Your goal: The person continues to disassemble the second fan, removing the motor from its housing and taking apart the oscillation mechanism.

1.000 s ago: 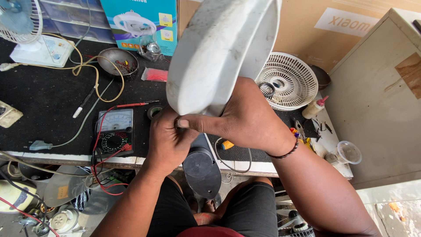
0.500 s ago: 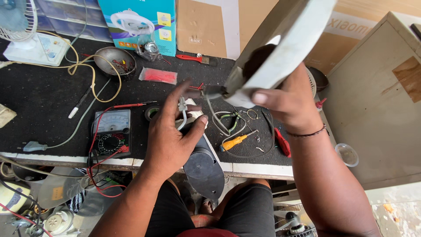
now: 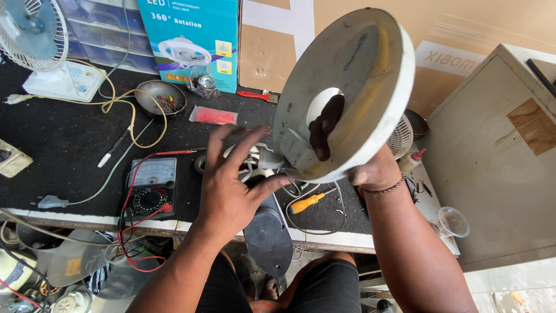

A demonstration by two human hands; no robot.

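Observation:
My right hand (image 3: 376, 171) grips a round white fan base (image 3: 353, 87) and holds it tilted above the black bench top (image 3: 63, 150). One of its fingers pokes through the hole in the middle of the base. My left hand (image 3: 229, 179) is spread open just left of the base, fingers apart, above a white fan part with wires (image 3: 255, 159). A dark grey fan body (image 3: 267, 232) hangs at the bench's front edge below my left hand.
An analogue multimeter (image 3: 149, 185) with red leads lies left of my hand. An orange-handled screwdriver (image 3: 307, 203), a metal bowl of small parts (image 3: 159, 98), a small white fan (image 3: 35, 40), a blue box (image 3: 188, 37) and a grey cabinet (image 3: 498, 162) surround the work spot.
My right hand has lifted and turned the fan base to the right, so its underside with the hole faces me. My left hand has let go and opened.

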